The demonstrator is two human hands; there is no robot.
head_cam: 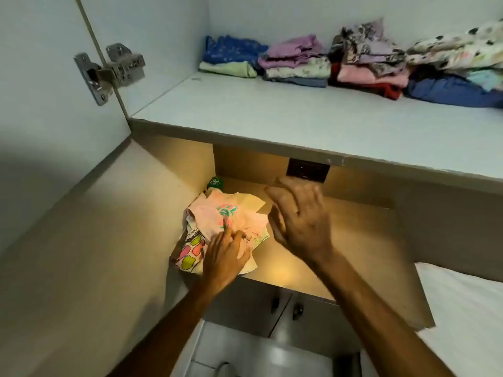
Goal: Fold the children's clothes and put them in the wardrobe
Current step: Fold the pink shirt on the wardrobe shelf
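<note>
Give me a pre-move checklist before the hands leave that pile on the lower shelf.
1. Pink pile fully on the lower shelf: not ok, its near edge hangs over the front edge.
2. Pile neatly folded: not ok, it looks rumpled.
3. Left hand steadying the pile: ok, it rests on top.
4. Right hand free: ok, open beside the pile, holding nothing.
5. Room on the shelf to the right: ok.
6. Green item behind the pile clear of it: cannot tell.
</note>
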